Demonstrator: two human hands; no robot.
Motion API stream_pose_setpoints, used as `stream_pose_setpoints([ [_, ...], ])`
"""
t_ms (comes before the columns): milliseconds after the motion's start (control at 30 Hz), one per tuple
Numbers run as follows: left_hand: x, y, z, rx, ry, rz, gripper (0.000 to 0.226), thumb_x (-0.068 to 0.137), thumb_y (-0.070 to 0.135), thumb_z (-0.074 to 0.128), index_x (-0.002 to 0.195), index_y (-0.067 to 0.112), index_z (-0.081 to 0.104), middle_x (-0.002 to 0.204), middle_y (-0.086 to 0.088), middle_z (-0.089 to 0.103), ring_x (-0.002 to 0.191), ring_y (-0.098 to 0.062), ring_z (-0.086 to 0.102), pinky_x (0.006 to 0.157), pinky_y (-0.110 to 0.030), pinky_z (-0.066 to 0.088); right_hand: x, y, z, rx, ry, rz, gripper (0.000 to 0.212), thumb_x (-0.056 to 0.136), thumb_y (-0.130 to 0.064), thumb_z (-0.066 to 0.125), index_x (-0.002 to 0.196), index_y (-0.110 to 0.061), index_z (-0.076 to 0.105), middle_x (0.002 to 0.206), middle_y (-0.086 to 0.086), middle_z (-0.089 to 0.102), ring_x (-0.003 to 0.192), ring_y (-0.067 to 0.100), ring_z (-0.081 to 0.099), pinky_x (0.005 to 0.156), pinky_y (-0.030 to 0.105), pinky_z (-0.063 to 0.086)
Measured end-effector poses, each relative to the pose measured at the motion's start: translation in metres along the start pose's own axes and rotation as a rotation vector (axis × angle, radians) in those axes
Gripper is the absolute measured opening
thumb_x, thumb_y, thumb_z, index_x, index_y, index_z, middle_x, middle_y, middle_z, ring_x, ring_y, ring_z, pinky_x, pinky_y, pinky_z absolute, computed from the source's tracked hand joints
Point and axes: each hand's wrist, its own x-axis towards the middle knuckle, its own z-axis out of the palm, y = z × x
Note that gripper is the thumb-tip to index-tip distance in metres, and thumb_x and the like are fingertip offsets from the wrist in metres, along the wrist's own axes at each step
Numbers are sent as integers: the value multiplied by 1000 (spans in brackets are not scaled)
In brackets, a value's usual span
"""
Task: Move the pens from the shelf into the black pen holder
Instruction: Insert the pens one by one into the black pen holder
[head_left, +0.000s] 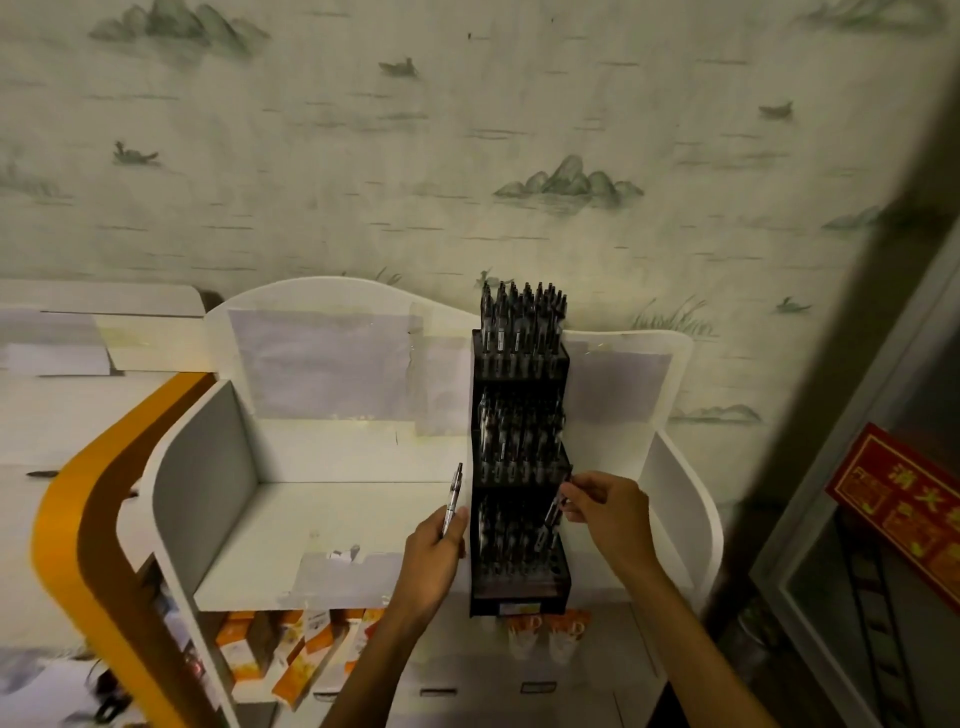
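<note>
Pens fill most of the black pen holder (519, 467), a tall three-tier stepped rack standing on the white shelf (332, 519) toward its right side. Rack pens stand near upright, clicker ends up toward 12 o'clock; top tier (522, 325) densely packed, middle tier also full, lower tier partly filled with open holes at the front.

Left hand (441, 551) sits just left of the rack at its lower tier, fingers curled round a clear-barrelled pen (453, 499). That pen's long axis runs near vertical, tilted slightly, upper end pointing about 12–1 o'clock, lower end hidden in the fist.

Right hand (610, 512) is at 3 o'clock of the rack's lower tier, thumb and fingertips pinching a dark pen (555, 512). Its long axis is slanted, top end toward 1 o'clock at the fingers, bottom end toward 7 o'clock down among the lower-tier pens. Cannot tell if its tip is seated in a hole.

White shelf has curved side walls and a wavy back panel with taped paper patches (317, 364). Below the shelf, orange-and-white boxes (301, 654). Orange curved trim (78, 519) at 9 o'clock. Red sign with gold characters (904, 509) at 3 o'clock. Wallpaper with painted hills and boats (566, 179) behind.
</note>
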Motion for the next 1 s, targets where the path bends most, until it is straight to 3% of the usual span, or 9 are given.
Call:
stream_pose_setpoints([
  [100,-3,5,1,11,0,43,31,104,31,48,74,29,51,57,17,54,57,2,49,59,-17,38,0,15,5,-155,10,-72,9,88,-15,71,86,-24,73,78,-6,73,72,11,70,74,35,60],
  [233,0,0,-2,24,-5,72,32,101,30,53,76,12,46,63,8,44,62,-8,39,62,-22,34,-5,25,12,-310,-6,-161,4,89,-15,70,89,-19,71,79,-8,70,74,7,67,76,29,58],
  [400,2,2,-1,23,-25,110,35,103,30,50,88,-1,54,61,10,46,60,-6,41,60,-17,37,-3,24,17,-377,0,-198,4,89,-15,69,91,-14,72,78,-5,70,73,7,65,70,15,49],
  [600,5,2,1,14,-33,118,34,103,32,50,90,1,54,64,7,46,62,-6,41,62,-19,38,-1,24,19,-393,-2,-215,5,89,-16,69,90,-13,73,79,-5,70,75,7,65,70,11,44],
  [700,6,1,3,2,-37,108,35,102,33,50,90,0,54,65,5,48,63,-7,43,64,-20,40,-2,26,22,-400,-6,-225,5,89,-17,69,88,-13,72,77,-3,71,72,7,65,69,16,50],
  [800,5,1,5,-10,-50,103,35,103,31,50,89,0,53,65,5,49,62,-5,44,63,-18,41,-6,33,25,-436,-32,-216,5,90,-18,69,88,-15,72,75,-5,70,69,3,64,66,8,46],
  [933,4,3,7,-21,-55,91,34,103,31,49,84,3,51,65,7,49,60,-2,44,62,-17,41,-6,42,24,-478,-20,-209,10,89,-21,70,83,-14,72,72,-4,70,65,5,64,64,16,50],
  [1000,4,3,8,-30,-50,87,31,103,30,50,82,8,50,62,10,48,59,-2,43,61,-17,41,-5,48,26,-510,-60,-181,15,88,-22,71,77,-13,72,68,-4,69,63,6,62,61,12,46],
])
